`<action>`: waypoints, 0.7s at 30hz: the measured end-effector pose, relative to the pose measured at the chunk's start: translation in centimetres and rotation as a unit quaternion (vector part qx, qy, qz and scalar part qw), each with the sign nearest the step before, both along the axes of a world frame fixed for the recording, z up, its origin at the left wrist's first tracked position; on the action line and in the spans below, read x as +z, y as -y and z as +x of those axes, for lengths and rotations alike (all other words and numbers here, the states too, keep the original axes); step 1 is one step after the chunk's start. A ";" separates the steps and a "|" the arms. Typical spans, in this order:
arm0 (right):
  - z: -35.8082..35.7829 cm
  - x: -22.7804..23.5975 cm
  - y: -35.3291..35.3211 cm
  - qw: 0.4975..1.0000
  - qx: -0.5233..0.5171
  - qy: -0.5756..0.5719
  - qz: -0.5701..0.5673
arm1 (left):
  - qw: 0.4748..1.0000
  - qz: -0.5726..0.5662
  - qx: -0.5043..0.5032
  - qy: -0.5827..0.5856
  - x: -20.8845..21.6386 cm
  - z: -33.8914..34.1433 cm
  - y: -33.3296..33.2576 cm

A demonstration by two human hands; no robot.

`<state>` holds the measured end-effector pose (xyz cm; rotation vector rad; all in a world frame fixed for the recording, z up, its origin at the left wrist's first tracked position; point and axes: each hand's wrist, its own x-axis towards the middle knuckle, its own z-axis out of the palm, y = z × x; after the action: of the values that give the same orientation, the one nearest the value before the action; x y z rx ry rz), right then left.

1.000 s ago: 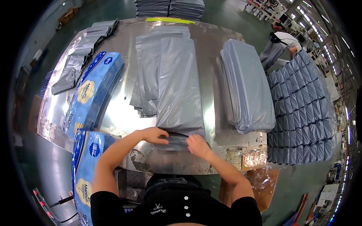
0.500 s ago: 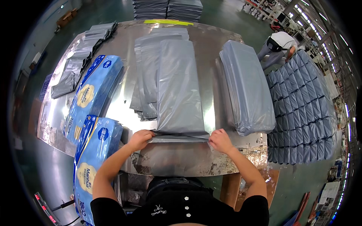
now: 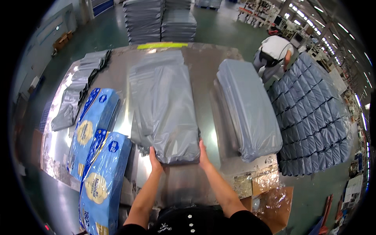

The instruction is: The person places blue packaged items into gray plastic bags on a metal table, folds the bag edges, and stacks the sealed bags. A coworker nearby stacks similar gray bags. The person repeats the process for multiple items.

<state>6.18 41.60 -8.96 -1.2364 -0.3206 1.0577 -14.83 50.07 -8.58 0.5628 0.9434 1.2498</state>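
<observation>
A grey plastic bag [image 3: 174, 113] lies lengthwise on the middle of the metal table [image 3: 182, 184], its near end folded in and bulging. My left hand [image 3: 156, 161] grips the near left corner of that bag. On the opposite near corner, my right hand [image 3: 203, 156] does the same, thumb upright along the side. Both hands' other fingers are partly hidden by the plastic. Under and beside the held bag is a stack of flat grey bags [image 3: 139, 90], its left edge showing.
Two blue tissue packs [image 3: 111, 156] overlap at the table's left, near crumpled grey plastic [image 3: 72, 100]. To the right lies a filled grey package [image 3: 250, 109]. Beyond it, a person [image 3: 274, 51] bends beside a tall pile of grey packages [image 3: 313, 121]. A cardboard box [image 3: 280, 207] stands at the lower right.
My hands have moved closer together, from the bag's flat, spread near edge to the sides of its tucked, bulkier end. The view has shifted, showing more of the far floor.
</observation>
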 end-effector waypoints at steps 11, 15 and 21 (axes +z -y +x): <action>13.1 21.2 13.3 0.968 -0.199 0.097 0.121 | 0.959 0.271 -0.086 -0.016 20.7 13.2 9.0; 18.7 29.2 18.3 0.959 -0.218 0.079 0.163 | 0.919 0.368 -0.134 -0.038 24.9 20.5 15.5; 32.4 22.5 23.2 0.953 -0.240 0.163 -0.089 | 0.907 0.300 -0.270 -0.118 19.1 30.1 17.5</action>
<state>38.57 18.45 13.54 -1.5566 -0.1622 0.4698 15.32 32.57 10.48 1.3878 0.5149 0.9554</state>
